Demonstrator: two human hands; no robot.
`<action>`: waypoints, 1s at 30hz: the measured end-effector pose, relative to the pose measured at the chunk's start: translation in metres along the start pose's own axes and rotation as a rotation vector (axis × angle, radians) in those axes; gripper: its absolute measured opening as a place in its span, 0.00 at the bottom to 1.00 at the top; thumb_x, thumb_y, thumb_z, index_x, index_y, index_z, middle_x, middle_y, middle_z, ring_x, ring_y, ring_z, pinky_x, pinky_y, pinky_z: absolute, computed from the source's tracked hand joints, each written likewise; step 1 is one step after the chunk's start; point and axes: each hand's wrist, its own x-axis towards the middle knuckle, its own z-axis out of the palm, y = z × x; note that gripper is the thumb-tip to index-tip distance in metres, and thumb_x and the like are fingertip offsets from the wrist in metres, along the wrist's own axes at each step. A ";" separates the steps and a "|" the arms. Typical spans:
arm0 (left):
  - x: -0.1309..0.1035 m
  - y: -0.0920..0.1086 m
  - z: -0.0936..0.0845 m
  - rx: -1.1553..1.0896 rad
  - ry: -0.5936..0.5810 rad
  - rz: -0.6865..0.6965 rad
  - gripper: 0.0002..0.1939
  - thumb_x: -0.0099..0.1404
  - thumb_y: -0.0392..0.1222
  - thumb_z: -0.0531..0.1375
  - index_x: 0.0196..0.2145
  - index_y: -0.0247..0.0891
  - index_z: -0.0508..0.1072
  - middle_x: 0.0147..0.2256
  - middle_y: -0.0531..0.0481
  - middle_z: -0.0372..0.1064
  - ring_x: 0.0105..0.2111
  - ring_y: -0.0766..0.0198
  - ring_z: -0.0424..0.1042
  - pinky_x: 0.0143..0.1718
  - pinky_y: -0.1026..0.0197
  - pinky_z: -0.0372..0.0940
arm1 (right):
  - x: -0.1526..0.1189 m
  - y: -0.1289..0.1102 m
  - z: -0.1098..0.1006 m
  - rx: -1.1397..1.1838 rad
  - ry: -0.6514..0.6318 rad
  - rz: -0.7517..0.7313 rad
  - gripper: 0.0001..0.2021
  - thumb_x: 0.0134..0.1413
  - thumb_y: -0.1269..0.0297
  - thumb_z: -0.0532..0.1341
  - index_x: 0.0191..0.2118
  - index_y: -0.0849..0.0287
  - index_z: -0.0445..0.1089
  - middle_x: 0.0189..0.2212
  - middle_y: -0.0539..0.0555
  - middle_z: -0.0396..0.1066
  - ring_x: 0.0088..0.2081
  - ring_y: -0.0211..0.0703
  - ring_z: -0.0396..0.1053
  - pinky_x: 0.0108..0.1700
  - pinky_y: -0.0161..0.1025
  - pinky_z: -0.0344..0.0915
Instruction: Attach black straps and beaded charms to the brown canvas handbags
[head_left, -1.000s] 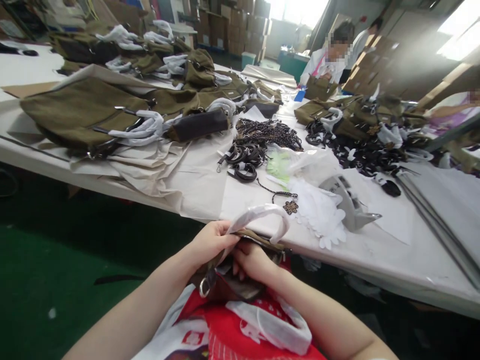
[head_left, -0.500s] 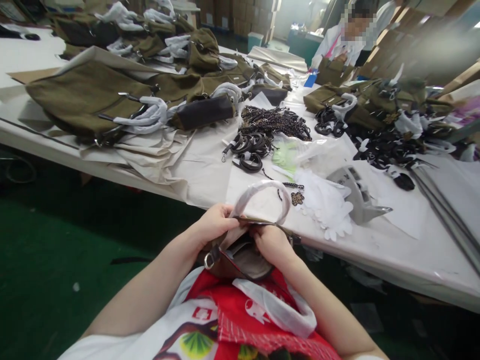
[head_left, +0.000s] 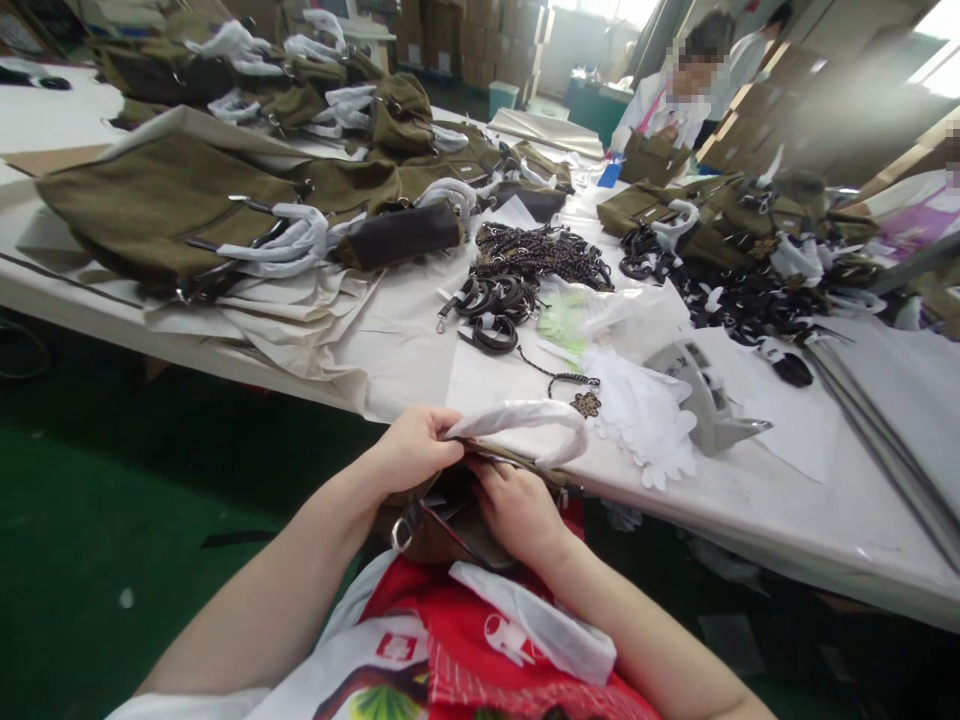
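Observation:
An olive-brown handbag (head_left: 469, 535) rests against my red apron, its zipped mouth partly open. One paper-wrapped handle (head_left: 525, 418) arches on the far side, and the other lies toward me over the apron. At the bag's upper left edge, my left hand (head_left: 420, 448) is closed with thumb and fingers pinching the rim by the handle's base. My right hand (head_left: 521, 510) reaches into the opening just below the zipper, and its fingertips are hidden there. A metal ring (head_left: 405, 532) hangs at the bag's left side.
The white table (head_left: 409, 365) carries olive bags (head_left: 172, 205) at left and more at right. Black straps (head_left: 495, 310), braided cords (head_left: 540, 255), a leopard-print flower charm (head_left: 586, 403), white gloves (head_left: 645, 425) and a grey tape dispenser (head_left: 709, 400) lie beyond the bag. A co-worker stands across the table.
The far handle has tipped lower and flatter. My right hand has shifted left and slightly down in the bag opening, while my left hand keeps its pinch on the rim.

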 end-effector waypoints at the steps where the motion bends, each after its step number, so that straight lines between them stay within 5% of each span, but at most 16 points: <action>1: 0.001 0.000 0.001 0.007 0.001 0.012 0.12 0.47 0.34 0.55 0.28 0.31 0.76 0.22 0.54 0.68 0.23 0.68 0.63 0.24 0.68 0.55 | 0.003 -0.002 0.001 -0.004 -0.004 0.003 0.20 0.63 0.70 0.52 0.59 0.59 0.63 0.48 0.60 0.73 0.44 0.46 0.73 0.48 0.40 0.68; 13: 0.013 -0.008 -0.001 -0.165 0.076 -0.083 0.10 0.48 0.39 0.61 0.30 0.34 0.76 0.23 0.53 0.71 0.22 0.66 0.64 0.23 0.68 0.57 | 0.022 -0.001 0.014 0.018 0.051 -0.042 0.19 0.59 0.72 0.53 0.56 0.63 0.63 0.49 0.62 0.71 0.47 0.49 0.71 0.50 0.43 0.68; 15: 0.016 -0.009 -0.002 -0.160 0.084 -0.088 0.09 0.48 0.38 0.61 0.29 0.34 0.76 0.24 0.52 0.73 0.24 0.65 0.67 0.25 0.67 0.59 | 0.019 -0.004 0.009 0.052 0.088 -0.028 0.17 0.59 0.70 0.54 0.54 0.63 0.65 0.48 0.61 0.72 0.46 0.49 0.71 0.49 0.42 0.67; 18: 0.022 -0.012 -0.007 -0.135 0.116 -0.077 0.09 0.47 0.38 0.61 0.28 0.35 0.76 0.25 0.51 0.74 0.25 0.63 0.69 0.26 0.67 0.61 | 0.009 0.001 -0.017 0.174 0.127 -0.221 0.11 0.60 0.66 0.56 0.47 0.56 0.70 0.39 0.53 0.75 0.38 0.41 0.72 0.42 0.36 0.68; 20: 0.028 -0.016 -0.012 -0.167 0.112 -0.108 0.09 0.46 0.38 0.61 0.28 0.34 0.76 0.24 0.52 0.74 0.24 0.63 0.69 0.26 0.67 0.61 | 0.009 0.020 -0.042 0.226 0.270 -0.243 0.09 0.62 0.64 0.55 0.42 0.54 0.71 0.32 0.49 0.75 0.33 0.37 0.71 0.39 0.34 0.66; 23: 0.040 -0.025 -0.020 -0.270 0.083 -0.186 0.11 0.44 0.39 0.63 0.29 0.34 0.76 0.23 0.51 0.74 0.22 0.63 0.70 0.25 0.66 0.61 | 0.030 0.075 -0.070 0.048 0.496 0.232 0.15 0.66 0.63 0.49 0.40 0.58 0.72 0.34 0.54 0.75 0.36 0.39 0.71 0.42 0.35 0.64; 25: 0.046 -0.032 -0.023 -0.312 0.083 -0.206 0.12 0.43 0.39 0.63 0.29 0.35 0.76 0.23 0.51 0.74 0.23 0.62 0.71 0.26 0.66 0.62 | 0.056 0.118 -0.076 -0.178 0.264 0.482 0.15 0.67 0.63 0.48 0.44 0.58 0.72 0.40 0.55 0.75 0.41 0.39 0.71 0.45 0.34 0.63; 30: 0.043 -0.041 -0.022 -0.394 0.094 -0.200 0.10 0.43 0.36 0.63 0.27 0.35 0.76 0.22 0.51 0.75 0.22 0.64 0.70 0.25 0.67 0.61 | 0.102 0.187 -0.058 -0.310 0.072 0.576 0.11 0.60 0.71 0.54 0.40 0.64 0.74 0.43 0.62 0.73 0.46 0.45 0.70 0.49 0.35 0.61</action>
